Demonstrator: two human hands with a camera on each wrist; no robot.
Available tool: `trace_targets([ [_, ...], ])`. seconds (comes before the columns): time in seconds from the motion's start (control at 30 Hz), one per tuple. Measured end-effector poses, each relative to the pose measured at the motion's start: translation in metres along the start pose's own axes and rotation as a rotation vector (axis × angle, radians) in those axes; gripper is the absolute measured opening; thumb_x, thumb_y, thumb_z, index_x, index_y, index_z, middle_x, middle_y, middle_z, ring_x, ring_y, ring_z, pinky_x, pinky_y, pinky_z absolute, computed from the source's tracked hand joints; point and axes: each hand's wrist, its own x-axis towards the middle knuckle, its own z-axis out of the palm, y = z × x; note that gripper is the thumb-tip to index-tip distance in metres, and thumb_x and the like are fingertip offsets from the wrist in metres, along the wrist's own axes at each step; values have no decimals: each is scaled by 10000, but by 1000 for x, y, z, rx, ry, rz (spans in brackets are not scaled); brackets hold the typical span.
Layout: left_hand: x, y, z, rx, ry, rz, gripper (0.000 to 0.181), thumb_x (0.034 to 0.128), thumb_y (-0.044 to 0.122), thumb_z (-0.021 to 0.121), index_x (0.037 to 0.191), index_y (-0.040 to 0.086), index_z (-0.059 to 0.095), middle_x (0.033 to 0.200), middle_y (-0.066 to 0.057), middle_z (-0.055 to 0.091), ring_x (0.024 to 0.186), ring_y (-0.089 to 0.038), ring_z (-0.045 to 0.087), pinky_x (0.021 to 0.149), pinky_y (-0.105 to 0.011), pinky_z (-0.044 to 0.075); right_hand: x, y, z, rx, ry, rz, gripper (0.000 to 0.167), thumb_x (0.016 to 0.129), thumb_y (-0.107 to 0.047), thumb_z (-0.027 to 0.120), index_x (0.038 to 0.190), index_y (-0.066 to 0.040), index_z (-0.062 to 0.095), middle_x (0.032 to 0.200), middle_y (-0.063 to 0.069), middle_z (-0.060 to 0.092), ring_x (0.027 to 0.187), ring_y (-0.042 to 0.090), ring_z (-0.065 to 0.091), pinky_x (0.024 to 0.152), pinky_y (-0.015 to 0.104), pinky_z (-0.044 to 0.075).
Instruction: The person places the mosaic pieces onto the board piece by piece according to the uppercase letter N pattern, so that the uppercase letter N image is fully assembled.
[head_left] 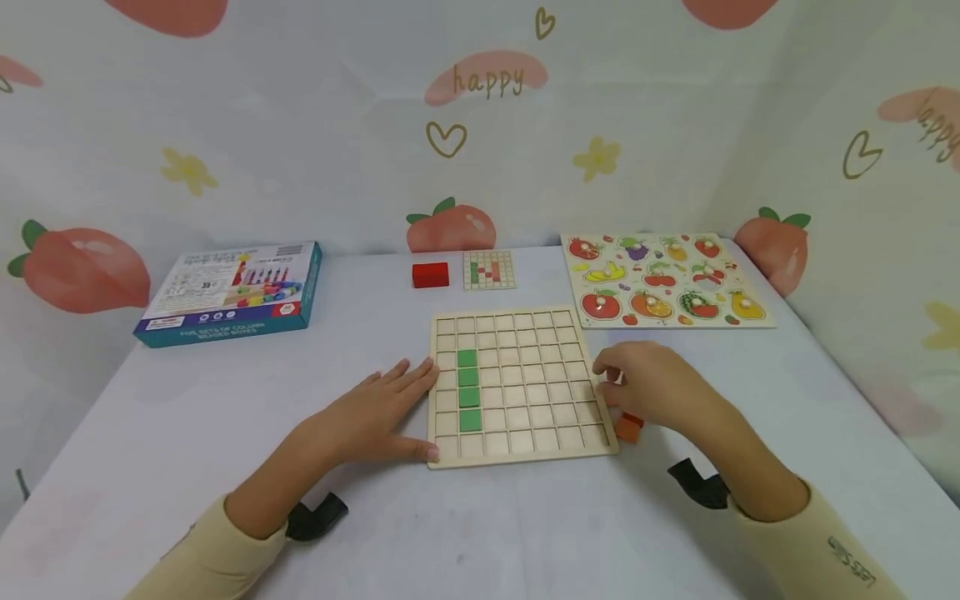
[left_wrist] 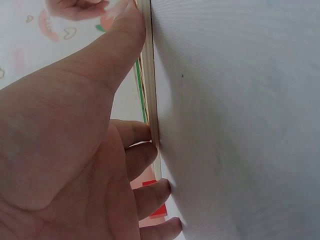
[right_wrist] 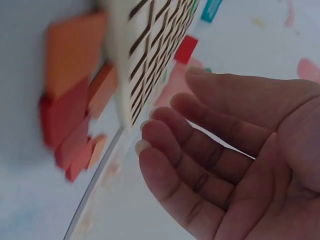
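Observation:
A wooden grid board point(head_left: 517, 355) lies on the table with several green square tiles point(head_left: 468, 377) in one column near its left side. My left hand point(head_left: 371, 417) has its fingers spread, with fingertips and thumb touching the board's left edge. Over the board's right edge, my right hand point(head_left: 652, 383) hovers with loosely bent fingers; in the right wrist view nothing is between them. Beside that edge lie orange tiles point(right_wrist: 75, 52) and red tiles point(right_wrist: 65, 112), mostly hidden by the right hand in the head view.
Behind the board stand a red block point(head_left: 431, 275) and a small card point(head_left: 490, 270) with a coloured grid pattern. A fruit puzzle board point(head_left: 671, 283) lies at the back right. At the back left is a blue-edged toy box point(head_left: 232, 292). A patterned cloth hangs behind the table.

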Motion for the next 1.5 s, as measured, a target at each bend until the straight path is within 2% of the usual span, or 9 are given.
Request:
trace_targets([
  [0.1, -1, 1, 1, -4, -1, 1, 1124, 767, 718, 699, 1611, 144, 227, 1659, -44, 191, 1512, -359, 130, 1153, -606, 213, -1, 13, -6, -11, -23, 52, 218, 874, -112, 777, 1075, -42, 732, 865, 17, 646, 803, 211, 569, 670, 335, 528],
  [0.3, -1, 1, 2, 6, 2, 6, 1121, 772, 730, 682, 1611, 144, 226, 1660, -43, 188, 1511, -361, 132, 1155, -603, 211, 3, 30, -10, -53, -43, 84, 140, 870, -103, 778, 994, -64, 723, 883, 39, 642, 818, 237, 569, 709, 392, 527],
  [0.57, -1, 0, 2, 7, 10, 16, 1120, 773, 726, 686, 1610, 140, 228, 1658, -45, 194, 1510, -362, 137, 1154, -605, 211, 8, 44, -9, 7, -35, 148, 233, 868, -106, 766, 1082, -28, 720, 985, 129, 656, 881, 300, 580, 738, 438, 559],
  [0.9, 0, 1, 4, 10, 15, 16, 1122, 770, 725, 688, 1608, 134, 234, 1657, -50, 198, 1509, -362, 142, 1150, -608, 219, 12, 52, -5, 23, 0, 119, 251, 893, -126, 744, 1111, -13, 693, 983, 128, 648, 854, 283, 575, 732, 425, 549],
  [1.03, -1, 1, 5, 9, 9, 12, 1130, 765, 735, 683, 1611, 140, 226, 1658, -46, 194, 1511, -360, 134, 1149, -613, 215, 13, 53, -2, 33, -12, 104, 291, 902, -156, 747, 1143, -9, 679, 997, 126, 646, 862, 274, 577, 738, 414, 554],
  [1.17, -2, 0, 5, 18, 6, 1, 1139, 759, 744, 680, 1613, 150, 216, 1661, -37, 184, 1513, -357, 128, 1150, -612, 214, 13, 52, -3, 38, -46, 118, 301, 887, -191, 767, 1100, -5, 662, 923, 98, 632, 801, 250, 567, 683, 378, 538],
  [1.37, -2, 0, 2, 19, 19, 8, 1130, 765, 738, 680, 1611, 141, 227, 1659, -48, 193, 1509, -366, 140, 1145, -620, 217, 12, 55, -5, -12, -140, 187, 389, 853, -379, 800, 923, -35, 632, 752, 33, 572, 722, 207, 526, 613, 336, 451],
  [1.5, -1, -1, 3, 15, 17, 5, 1127, 768, 734, 683, 1611, 141, 228, 1659, -46, 193, 1509, -364, 141, 1147, -617, 216, 15, 56, -1, -21, -144, 184, 368, 851, -372, 805, 884, -50, 631, 728, 21, 566, 712, 199, 524, 620, 331, 439],
])
